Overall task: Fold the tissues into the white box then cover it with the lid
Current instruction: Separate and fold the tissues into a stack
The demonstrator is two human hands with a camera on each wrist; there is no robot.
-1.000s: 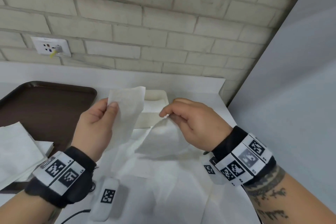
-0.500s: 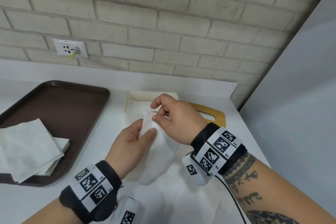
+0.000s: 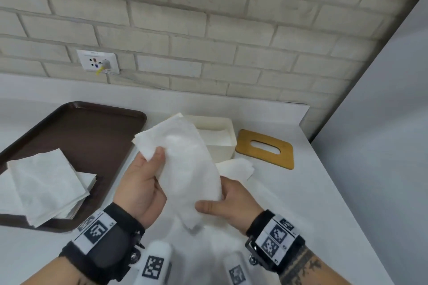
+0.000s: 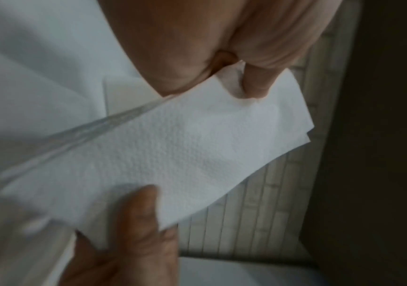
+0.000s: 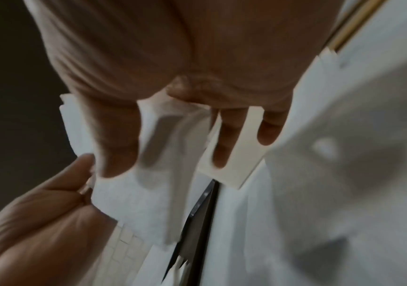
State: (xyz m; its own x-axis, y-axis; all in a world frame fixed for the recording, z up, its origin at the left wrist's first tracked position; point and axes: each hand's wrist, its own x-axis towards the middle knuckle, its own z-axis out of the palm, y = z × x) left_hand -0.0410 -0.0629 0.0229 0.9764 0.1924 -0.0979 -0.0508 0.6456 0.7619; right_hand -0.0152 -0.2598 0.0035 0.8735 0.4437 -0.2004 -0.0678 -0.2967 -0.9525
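Observation:
A folded white tissue (image 3: 187, 169) is held in the air between both hands, in front of the open white box (image 3: 222, 146). My left hand (image 3: 148, 169) pinches its upper left corner, thumb on top. My right hand (image 3: 222, 201) grips its lower end, thumb across the front. The left wrist view shows the tissue (image 4: 172, 152) pinched at both ends. In the right wrist view the tissue (image 5: 148, 183) hangs between my fingers. The box has tissues in it. The wooden lid (image 3: 265, 148) with a slot lies flat to the right of the box.
A brown tray (image 3: 92, 136) at the left carries a stack of unfolded tissues (image 3: 44, 185). Another tissue (image 3: 236, 168) lies on the white counter (image 3: 301, 203) near the box. A brick wall with a socket (image 3: 98, 61) stands behind; a grey panel bounds the right side.
The hands drew the tissue back from the box towards me, and it now stretches long and folded between them. My right hand slid down to its lower end.

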